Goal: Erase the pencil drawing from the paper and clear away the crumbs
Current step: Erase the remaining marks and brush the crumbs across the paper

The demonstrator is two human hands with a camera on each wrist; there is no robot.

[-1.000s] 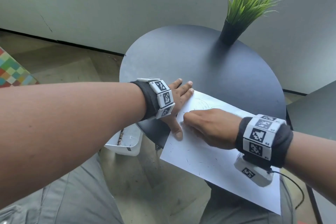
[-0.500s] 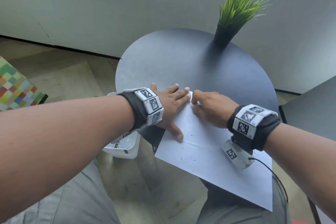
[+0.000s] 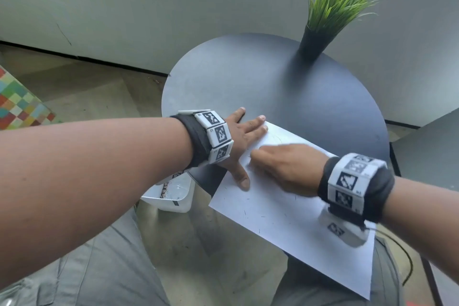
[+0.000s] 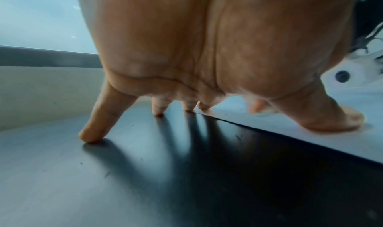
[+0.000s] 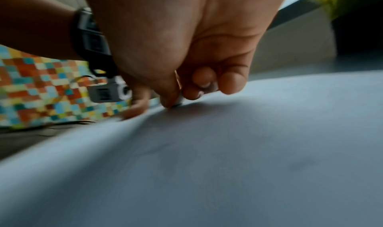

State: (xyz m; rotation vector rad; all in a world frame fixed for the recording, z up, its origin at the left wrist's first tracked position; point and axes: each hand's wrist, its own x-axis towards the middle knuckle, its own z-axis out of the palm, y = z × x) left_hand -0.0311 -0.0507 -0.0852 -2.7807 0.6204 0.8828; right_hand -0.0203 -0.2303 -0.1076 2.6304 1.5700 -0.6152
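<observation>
A white sheet of paper (image 3: 293,216), faintly pencilled and flecked with dark crumbs, overhangs the round dark table's (image 3: 248,82) near edge; left hand (image 3: 242,141) pins it with spread fingers, right hand (image 3: 285,166) pinches a small white eraser (image 5: 179,101).

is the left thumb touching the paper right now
Touching. In the left wrist view, the left hand's thumb presses flat on the paper, with no gap beneath.

Round dark worktop (image 3: 248,77) standing on a wood-look floor (image 3: 94,87), pale wall (image 3: 173,2) running behind, potted grass plant (image 3: 332,15) sitting beyond the hands, checkered colourful rug (image 3: 17,104) lying far left, daylight falling softly
</observation>
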